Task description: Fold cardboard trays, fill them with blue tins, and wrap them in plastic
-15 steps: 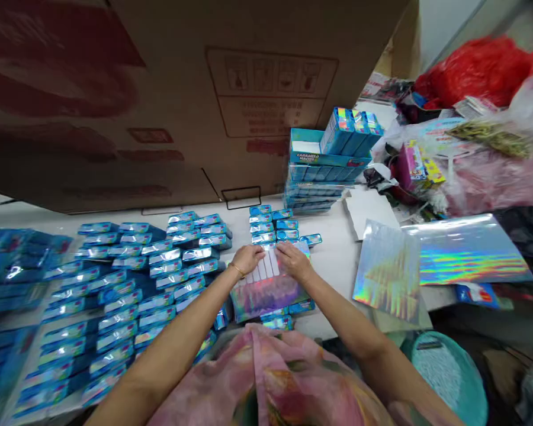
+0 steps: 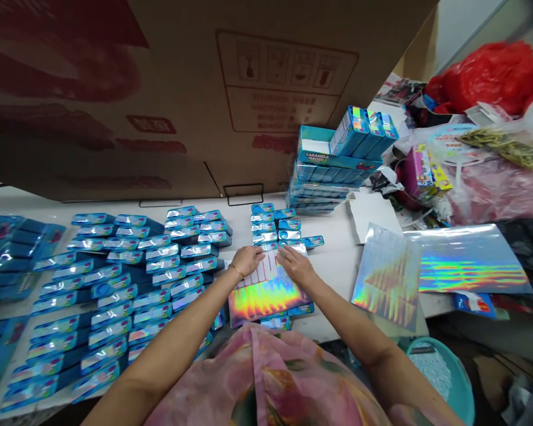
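Tray [image 2: 317, 157] holds three upright boxes [image 2: 365, 135]; hands [image 2: 247, 261] [image 2: 295, 266] touch iridescent sheet [image 2: 264, 297].

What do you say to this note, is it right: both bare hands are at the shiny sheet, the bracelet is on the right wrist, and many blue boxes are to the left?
Not quite: the head view shows the bracelet on the left wrist. The left hand and right hand are at the shiny sheet, with many blue boxes to the left.
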The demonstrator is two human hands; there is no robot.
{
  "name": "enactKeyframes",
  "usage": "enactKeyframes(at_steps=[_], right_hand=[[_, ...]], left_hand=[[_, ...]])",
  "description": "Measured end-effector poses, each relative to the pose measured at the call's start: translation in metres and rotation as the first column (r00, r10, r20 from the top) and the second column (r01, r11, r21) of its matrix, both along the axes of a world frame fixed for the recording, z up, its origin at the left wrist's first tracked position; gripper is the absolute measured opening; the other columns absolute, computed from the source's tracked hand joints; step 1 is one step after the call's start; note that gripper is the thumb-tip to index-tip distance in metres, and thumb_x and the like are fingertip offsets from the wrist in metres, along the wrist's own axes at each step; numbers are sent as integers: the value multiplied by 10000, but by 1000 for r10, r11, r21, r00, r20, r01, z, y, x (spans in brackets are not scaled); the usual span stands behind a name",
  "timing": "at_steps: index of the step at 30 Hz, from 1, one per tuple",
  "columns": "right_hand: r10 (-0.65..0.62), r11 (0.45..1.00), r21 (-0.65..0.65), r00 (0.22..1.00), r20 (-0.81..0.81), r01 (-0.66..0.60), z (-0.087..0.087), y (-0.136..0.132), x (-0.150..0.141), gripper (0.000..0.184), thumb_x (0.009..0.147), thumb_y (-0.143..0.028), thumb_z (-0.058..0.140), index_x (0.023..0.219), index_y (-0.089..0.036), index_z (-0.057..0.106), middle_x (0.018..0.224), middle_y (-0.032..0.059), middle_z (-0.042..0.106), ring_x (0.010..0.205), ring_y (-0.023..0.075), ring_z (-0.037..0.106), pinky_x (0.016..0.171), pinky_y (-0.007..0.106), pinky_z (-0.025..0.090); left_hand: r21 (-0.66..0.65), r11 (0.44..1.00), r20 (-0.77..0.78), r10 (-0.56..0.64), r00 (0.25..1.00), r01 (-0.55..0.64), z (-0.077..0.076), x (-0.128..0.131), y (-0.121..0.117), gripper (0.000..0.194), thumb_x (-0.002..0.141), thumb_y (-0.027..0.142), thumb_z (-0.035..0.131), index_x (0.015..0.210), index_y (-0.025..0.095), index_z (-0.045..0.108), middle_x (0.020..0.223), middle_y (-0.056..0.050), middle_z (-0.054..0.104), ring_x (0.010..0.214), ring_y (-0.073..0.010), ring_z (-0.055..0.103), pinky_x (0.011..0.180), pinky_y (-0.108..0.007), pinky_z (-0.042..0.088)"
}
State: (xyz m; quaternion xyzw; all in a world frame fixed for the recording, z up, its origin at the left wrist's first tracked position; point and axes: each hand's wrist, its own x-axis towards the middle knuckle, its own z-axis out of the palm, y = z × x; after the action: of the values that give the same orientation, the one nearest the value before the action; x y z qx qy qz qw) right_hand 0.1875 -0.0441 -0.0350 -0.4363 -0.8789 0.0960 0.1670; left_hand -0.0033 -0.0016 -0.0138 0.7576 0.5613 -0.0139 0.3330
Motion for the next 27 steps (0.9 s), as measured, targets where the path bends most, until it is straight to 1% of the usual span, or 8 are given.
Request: enactKeyframes(at_steps=[5,8,10,11,13,16,20,27], right_hand=[[-305,930,-308,890,-338,202,53,8,-10,179,798,-221,476,719,-176,630,850,54,622,826,161,548,746,292,431],[-578,766,-610,631,-518,202,73,28,-14,139,722,-275,546,648,-175,607,659,-1,578,649,124,527,620,246,410],[-718,642,-753,453,-527,142,73,42,-17,153,668,-312,586,629,-165,603,578,-23,547,568,105,492,559,228,378],[-766,591,-799,386,-514,112,70,48,-19,164,642,-325,603,622,-162,603,548,-31,534,542,97,475,538,222,361],[-830,519,-852,283,-480,76,61,58,-25,186,600,-341,626,615,-157,604,518,-38,523,513,88,452,506,214,331],[-883,453,-889,172,-437,63,49,66,-35,219,567,-362,640,627,-153,612,510,-38,526,503,88,448,478,212,309],[-888,455,-883,134,-440,118,34,77,-50,226,555,-365,653,638,-157,631,540,-31,556,544,103,480,511,221,344],[-809,582,-693,216,-547,427,-3,115,-81,183,635,-319,583,656,-149,645,671,11,608,661,136,528,682,255,404]], left_hand=[[51,998,-17,29,999,-28,-5,1,-2,231,791,263,422,779,178,636,831,-89,651,847,-218,579,760,-321,386],[99,993,33,66,997,-69,-4,0,0,214,774,234,439,824,175,638,911,-96,631,926,-220,552,824,-336,380],[73,970,242,207,948,-231,-2,0,2,244,773,253,441,905,164,627,960,-94,617,958,-212,541,842,-325,385],[-11,938,388,324,863,-347,0,0,4,281,786,287,423,939,154,617,952,-92,618,942,-205,550,826,-318,400],[-325,800,596,588,547,-505,4,1,9,392,810,398,360,965,129,601,867,-88,629,853,-190,584,742,-307,438],[-677,575,564,806,178,-459,10,2,17,449,720,491,486,947,117,586,713,-51,615,680,-150,595,588,-256,432],[-656,551,585,803,114,-516,5,-4,32,480,479,316,722,893,114,585,580,16,562,534,-89,526,490,-198,355],[-491,514,617,775,136,-703,-20,-18,79,390,514,205,667,880,119,561,533,60,512,514,-68,480,538,-206,374]])
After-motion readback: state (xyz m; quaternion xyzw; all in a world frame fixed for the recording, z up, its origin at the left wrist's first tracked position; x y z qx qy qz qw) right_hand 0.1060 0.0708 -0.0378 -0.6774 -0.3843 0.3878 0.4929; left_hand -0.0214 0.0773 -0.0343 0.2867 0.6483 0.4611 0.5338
